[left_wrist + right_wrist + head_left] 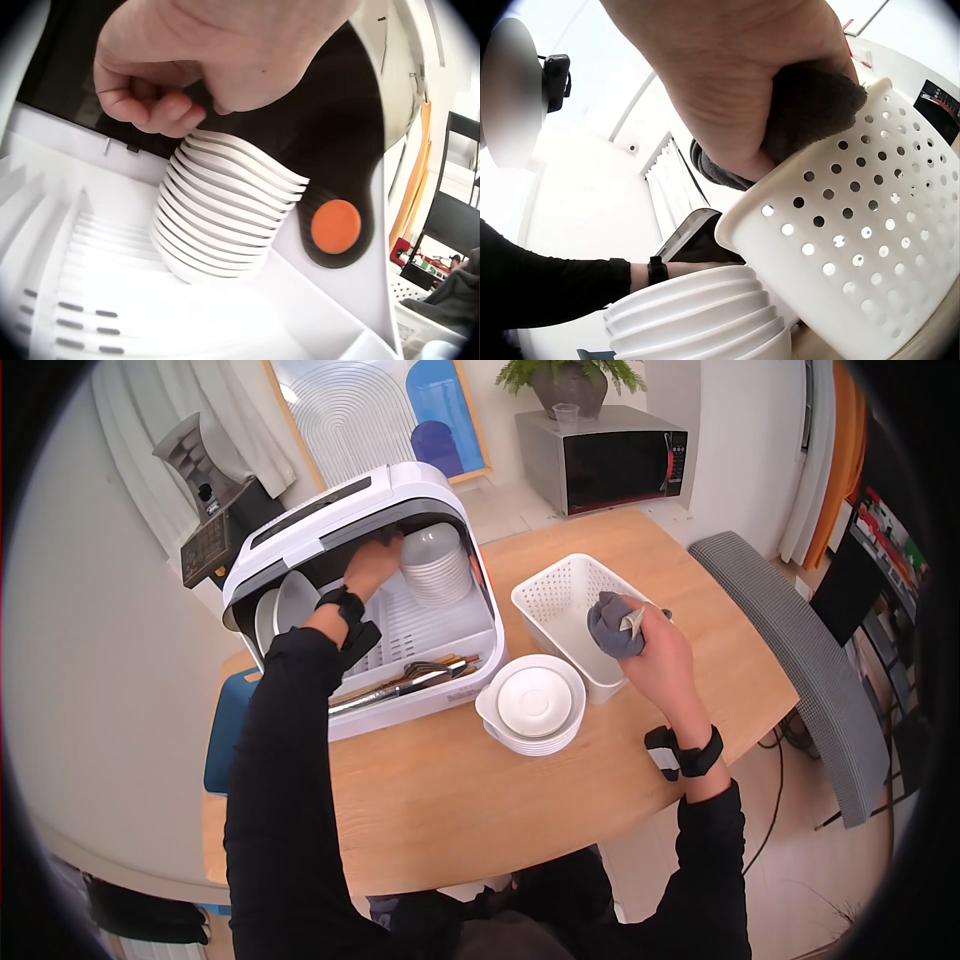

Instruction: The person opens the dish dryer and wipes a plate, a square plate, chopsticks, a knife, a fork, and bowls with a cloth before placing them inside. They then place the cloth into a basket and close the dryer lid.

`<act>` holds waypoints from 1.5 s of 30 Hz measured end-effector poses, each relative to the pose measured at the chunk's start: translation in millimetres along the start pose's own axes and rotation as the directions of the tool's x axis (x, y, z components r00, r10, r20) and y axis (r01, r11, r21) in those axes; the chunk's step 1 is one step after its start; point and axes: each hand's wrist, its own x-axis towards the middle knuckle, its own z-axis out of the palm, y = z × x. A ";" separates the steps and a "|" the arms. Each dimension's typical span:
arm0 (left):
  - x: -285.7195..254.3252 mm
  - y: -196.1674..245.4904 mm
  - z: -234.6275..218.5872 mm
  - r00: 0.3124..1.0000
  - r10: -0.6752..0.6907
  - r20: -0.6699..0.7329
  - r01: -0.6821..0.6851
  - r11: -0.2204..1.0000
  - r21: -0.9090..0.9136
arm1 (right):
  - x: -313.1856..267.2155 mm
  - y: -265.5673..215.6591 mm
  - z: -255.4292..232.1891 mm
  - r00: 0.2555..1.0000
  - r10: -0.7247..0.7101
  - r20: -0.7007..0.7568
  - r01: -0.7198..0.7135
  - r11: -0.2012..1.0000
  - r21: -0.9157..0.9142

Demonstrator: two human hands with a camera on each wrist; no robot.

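Note:
My left hand reaches inside the white dish cabinet, just left of a tall stack of bowls. In the left wrist view its fingers are curled, with fingertips right at the top bowl's rim; I cannot tell whether they hold something against the dark lid behind. Over the white perforated basket, my right hand grips a bunched grey cloth with a pale tag. The right wrist view has this cloth close above the basket's rim.
White bowls stand stacked on the wooden table between cabinet and basket. Plates stand at the cabinet's left, and cutlery lies in its front tray. Behind the table are a microwave and, at right, a grey padded seat.

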 end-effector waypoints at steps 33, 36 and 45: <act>-199.5 110.8 0.4 0.785 0.512 0.348 -0.259 0.782 -0.567 | 9.4 -60.8 0.8 0.999 -0.021 0.050 0.010 0.977 0.212; -224.1 87.2 -16.2 0.880 0.339 0.332 0.029 0.660 -0.750 | 9.4 -92.0 4.6 0.998 -0.062 -0.005 0.060 0.942 0.329; -266.5 -16.0 -72.0 0.988 -0.118 0.094 0.113 0.163 -0.980 | -15.8 -213.1 85.9 0.954 -0.294 -0.052 0.289 0.866 0.407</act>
